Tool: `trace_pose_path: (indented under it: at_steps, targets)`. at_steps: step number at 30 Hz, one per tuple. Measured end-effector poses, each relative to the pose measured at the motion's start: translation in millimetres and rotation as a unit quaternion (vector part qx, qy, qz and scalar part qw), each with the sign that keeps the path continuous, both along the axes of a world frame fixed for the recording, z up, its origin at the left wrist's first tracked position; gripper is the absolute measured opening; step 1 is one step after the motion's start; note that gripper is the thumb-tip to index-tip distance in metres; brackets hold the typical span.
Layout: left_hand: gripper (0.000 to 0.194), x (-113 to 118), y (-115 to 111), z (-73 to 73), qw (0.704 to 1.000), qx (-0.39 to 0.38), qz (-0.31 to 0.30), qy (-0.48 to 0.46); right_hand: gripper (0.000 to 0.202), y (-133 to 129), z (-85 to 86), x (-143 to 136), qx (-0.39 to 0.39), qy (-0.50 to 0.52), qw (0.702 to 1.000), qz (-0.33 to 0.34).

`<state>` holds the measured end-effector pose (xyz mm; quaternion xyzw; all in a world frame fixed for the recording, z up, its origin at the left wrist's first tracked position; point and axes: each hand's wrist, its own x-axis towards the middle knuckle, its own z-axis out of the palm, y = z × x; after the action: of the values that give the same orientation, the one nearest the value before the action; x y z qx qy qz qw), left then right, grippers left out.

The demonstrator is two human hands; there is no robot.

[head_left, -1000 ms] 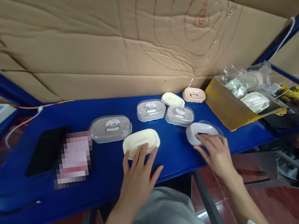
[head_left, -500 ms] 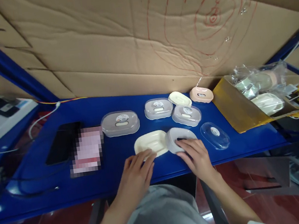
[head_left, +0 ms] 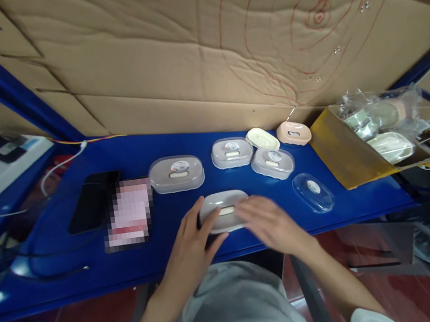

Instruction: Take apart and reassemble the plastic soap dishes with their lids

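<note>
A pale grey oval soap dish (head_left: 224, 199) with a slot in its middle lies near the table's front edge. Cream shows through that slot; the cream tray seen earlier is now hidden under the dish. My left hand (head_left: 191, 240) grips the dish's left end, its fingers around the side and over the rim. Over the right end is my right hand (head_left: 270, 222), smeared by motion, so its grip is unclear. To the right lies a clear oval lid (head_left: 313, 193) with a round sticker.
Behind stand several lidded grey soap dishes (head_left: 178, 181), a cream tray (head_left: 263, 139) and a pink dish (head_left: 294, 133). A cardboard box (head_left: 337, 160) with bagged parts sits at right. A black phone (head_left: 92, 203) and a blurred pink item (head_left: 129, 212) lie left. Cardboard (head_left: 146, 59) walls the back.
The grey dish has moved left from beside the cream tray onto it. My right hand has followed it left, and my left hand has shifted to the dish's left end.
</note>
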<state>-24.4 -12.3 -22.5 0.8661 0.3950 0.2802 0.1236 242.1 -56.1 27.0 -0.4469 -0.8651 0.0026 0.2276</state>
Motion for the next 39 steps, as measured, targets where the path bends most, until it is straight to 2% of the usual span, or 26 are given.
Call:
trace_pose_path:
  at_steps: [2, 4, 5, 7, 9, 11, 15, 17, 19, 23, 26, 30, 34, 39]
  targets:
    - [0.046, -0.8, -0.2, -0.1, 1.0, -0.002, -0.006, -0.001, 0.048, -13.6, -3.1, 53.9, 0.022, 0.011, 0.984, -0.179]
    - [0.048, -0.3, -0.8, 1.4, 1.0, -0.016, -0.025, 0.005, 0.059, -35.5, -12.5, 108.8, 0.022, -0.019, 0.932, -0.361]
    - [0.053, 0.5, -1.3, 2.7, 0.999, -0.027, -0.036, 0.008, 0.066, -47.9, -18.4, 131.4, 0.006, -0.025, 0.908, -0.418]
    - [0.067, 3.6, -2.5, 5.6, 0.997, -0.059, -0.053, 0.004, 0.071, -70.5, -28.4, 157.8, -0.03, 0.012, 0.897, -0.441]
    - [0.082, 7.8, -4.5, 7.4, 0.994, -0.087, -0.065, -0.013, 0.068, -84.3, -31.9, 153.5, -0.049, 0.072, 0.908, -0.409]
    - [0.095, 11.5, -6.9, 6.8, 0.991, -0.105, -0.072, -0.028, 0.064, -85.8, -27.9, 121.9, -0.072, 0.116, 0.932, -0.336]
    - [0.11, 11.9, -10.7, 1.4, 0.991, -0.116, -0.061, -0.041, 0.069, -61.6, -13.5, 31.3, -0.107, 0.069, 0.981, -0.146]
    - [0.114, 8.0, -10.6, 0.2, 0.991, -0.116, -0.051, -0.039, 0.067, -46.4, -10.3, -0.5, -0.093, 0.04, 0.989, -0.104]
    - [0.112, 2.9, -8.9, 0.6, 0.992, -0.117, -0.038, -0.033, 0.065, -33.9, -10.5, -15.7, -0.082, 0.024, 0.992, -0.088]
    - [0.099, -4.2, -4.4, 1.5, 0.991, -0.122, -0.036, -0.03, 0.066, -16.1, -15.6, -12.5, -0.084, 0.024, 0.995, -0.046]
    - [0.099, -3.9, -2.4, 0.4, 0.989, -0.138, -0.036, -0.041, 0.069, -7.8, -20.4, -4.4, -0.091, 0.03, 0.995, -0.019]
    - [0.1, -1.5, -1.1, 2.2, 0.987, -0.151, -0.035, -0.037, 0.074, -8.1, -25.2, -3.1, -0.066, -0.002, 0.997, -0.032]
    - [0.096, 0.0, -1.4, 6.5, 0.988, -0.145, -0.048, -0.034, 0.074, -13.7, -22.3, -2.0, -0.051, -0.027, 0.998, -0.025]
    - [0.102, 3.4, -3.5, 5.8, 0.986, -0.149, -0.051, -0.048, 0.071, -9.4, -16.4, 0.2, -0.055, -0.006, 0.998, -0.01]
